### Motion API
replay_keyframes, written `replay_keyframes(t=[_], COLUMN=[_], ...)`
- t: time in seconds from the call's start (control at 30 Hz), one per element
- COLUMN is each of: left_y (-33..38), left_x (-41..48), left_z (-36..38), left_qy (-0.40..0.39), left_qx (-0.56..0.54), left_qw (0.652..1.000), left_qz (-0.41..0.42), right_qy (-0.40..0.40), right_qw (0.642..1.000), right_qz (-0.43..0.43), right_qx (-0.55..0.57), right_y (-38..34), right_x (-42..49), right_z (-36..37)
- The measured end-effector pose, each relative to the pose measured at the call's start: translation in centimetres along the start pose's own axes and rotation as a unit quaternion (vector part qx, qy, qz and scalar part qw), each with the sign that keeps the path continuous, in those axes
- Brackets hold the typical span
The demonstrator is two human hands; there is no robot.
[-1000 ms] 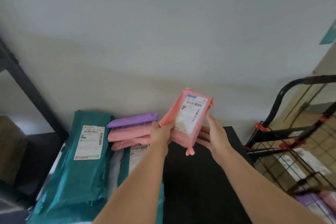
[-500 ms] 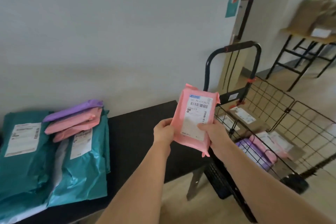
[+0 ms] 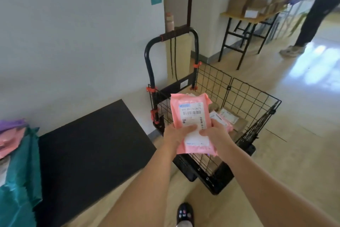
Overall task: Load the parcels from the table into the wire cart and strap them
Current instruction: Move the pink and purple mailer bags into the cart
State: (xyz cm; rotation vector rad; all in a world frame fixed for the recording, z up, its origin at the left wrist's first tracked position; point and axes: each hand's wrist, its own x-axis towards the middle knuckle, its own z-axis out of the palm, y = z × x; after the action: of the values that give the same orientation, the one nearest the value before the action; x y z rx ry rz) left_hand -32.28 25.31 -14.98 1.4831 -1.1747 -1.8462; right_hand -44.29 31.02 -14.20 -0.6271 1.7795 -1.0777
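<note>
**Pink parcel held over the wire cart, label up**

Here we are at the cart. The pink parcel (image 3: 190,116) is in the air, above the near-left part of the wire cart (image 3: 257,101), just off the right end of the black table (image 3: 92,144). Both hands have it. The left hand (image 3: 174,133) grips its lower left edge with the thumb laid on the face. The right hand (image 3: 215,134) grips the lower right edge, thumb also on top and fingers curled underneath.

The parcel's long axis runs away from the person, toward the cart handle (image 3: 174,35), with the far end leaning slightly left. Its flat face is turned up at the camera.

The white label (image 3: 192,114) sits the right way up for the holder. It has a small blue strip at the top left, then a line that looks like "501 P9 114 (A29)", though it is blurred. A barcode runs across under that, and a smaller one runs along the right edge. The finer print is too soft to read.

Down in the basket lie more parcels (image 3: 224,118), pink and brown, with white labels. On the table's left end sit teal parcels (image 3: 20,171), with pink ones (image 3: 9,142) and a purple one (image 3: 11,123) on top. Far right, another person (image 3: 316,15) stands by a table of cardboard boxes (image 3: 257,0).
</note>
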Motion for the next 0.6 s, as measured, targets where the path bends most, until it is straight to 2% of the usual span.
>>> replay_keyframes(t=[0.17,0.43,0.6], left_y=[0.1,2.2,4.0], left_x=[3.2,10.2,14.9], left_z=[5.1,12.4,15.8], left_qy=[-0.034,-0.030,-0.004], left_qx=[0.003,0.023,0.019], left_qw=[0.999,0.999,0.998], left_qz=[0.002,-0.031,-0.054], right_qy=[0.027,0.037,0.026], right_qw=[0.999,0.999,0.999], right_qz=[0.012,0.011,0.012], right_qx=[0.043,0.023,-0.036], right_y=[0.5,-1.2,-3.0], right_x=[2.4,10.0,14.9], right_z=[-5.0,-11.4,-14.4])
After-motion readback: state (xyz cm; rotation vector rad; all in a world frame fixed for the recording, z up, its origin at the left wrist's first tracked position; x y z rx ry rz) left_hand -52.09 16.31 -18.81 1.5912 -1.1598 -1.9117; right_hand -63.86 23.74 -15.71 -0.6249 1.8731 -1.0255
